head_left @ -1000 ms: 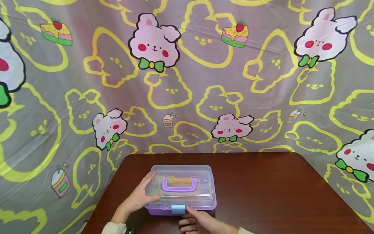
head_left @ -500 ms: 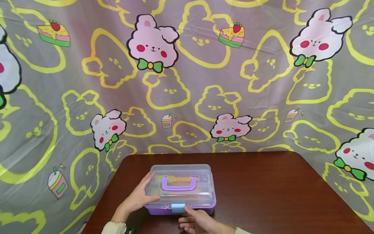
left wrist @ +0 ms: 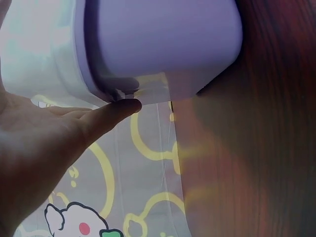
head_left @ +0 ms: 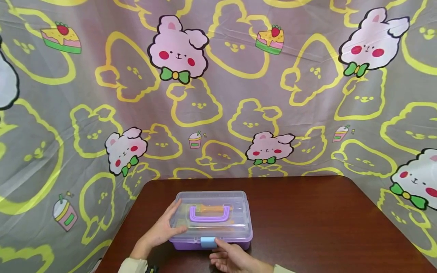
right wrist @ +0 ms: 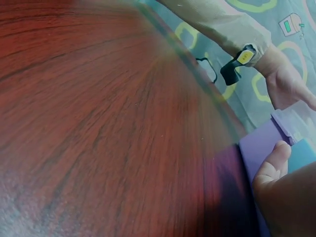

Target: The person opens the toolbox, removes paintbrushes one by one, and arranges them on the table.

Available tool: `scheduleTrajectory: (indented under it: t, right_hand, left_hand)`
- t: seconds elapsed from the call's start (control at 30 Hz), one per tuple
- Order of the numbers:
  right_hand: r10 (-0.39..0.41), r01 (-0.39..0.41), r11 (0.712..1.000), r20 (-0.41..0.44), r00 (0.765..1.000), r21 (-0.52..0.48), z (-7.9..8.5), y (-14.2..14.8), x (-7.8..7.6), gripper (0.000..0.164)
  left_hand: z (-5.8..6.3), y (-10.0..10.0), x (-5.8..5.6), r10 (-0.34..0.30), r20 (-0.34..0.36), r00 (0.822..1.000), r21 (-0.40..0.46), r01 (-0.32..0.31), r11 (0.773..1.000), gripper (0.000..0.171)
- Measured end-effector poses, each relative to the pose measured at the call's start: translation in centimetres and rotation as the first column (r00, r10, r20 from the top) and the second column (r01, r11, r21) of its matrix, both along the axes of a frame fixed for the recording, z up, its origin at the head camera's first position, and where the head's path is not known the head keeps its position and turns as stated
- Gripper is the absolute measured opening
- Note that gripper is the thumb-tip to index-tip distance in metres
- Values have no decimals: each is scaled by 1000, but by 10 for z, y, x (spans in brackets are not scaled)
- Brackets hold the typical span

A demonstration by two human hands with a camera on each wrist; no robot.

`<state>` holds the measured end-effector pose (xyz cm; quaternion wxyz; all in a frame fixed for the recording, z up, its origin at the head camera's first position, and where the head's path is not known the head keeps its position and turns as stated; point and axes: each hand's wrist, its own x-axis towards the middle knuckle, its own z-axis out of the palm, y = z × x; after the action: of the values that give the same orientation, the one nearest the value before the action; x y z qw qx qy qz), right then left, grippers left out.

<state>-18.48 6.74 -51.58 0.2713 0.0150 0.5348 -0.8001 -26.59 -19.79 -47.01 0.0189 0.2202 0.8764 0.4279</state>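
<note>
I see two hands at a purple box (head_left: 184, 246), left of the middle on the brown table (head_left: 307, 223).
From far away, I see a yellow patch (right wrist: 245, 57) at the left wrist, its marks too small for me to read. The left hand (head_left: 160, 230) is spread wide, fingers and thumb resting on the box's left side without squeezing. The see-through lid (head_left: 241, 212) is down, with a purple handle (head_left: 209, 219) on top and something orange (head_left: 211, 208) showing through. A blue clip (head_left: 207, 242) sits in front. The right hand (head_left: 235, 258) touches its right end with the thumb, other fingers loosely bent below.
</note>
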Motion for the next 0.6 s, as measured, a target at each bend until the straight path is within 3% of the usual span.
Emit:
scheduleTrajectory:
  t: [0.23, 0.6]
  right_hand:
    - [1, 0, 1000, -23, 1000, 27, -3, 1, -3, 61]
    - [11, -6, 996, -61, 998, 89, -7, 1, -3, 61]
  left_hand:
    - [-3, 2, -2, 8, -34, 999, 4, -8, 1000, 95]
    - [-4, 2, -2, 4, -16, 1000, 9, -3, 1000, 95]
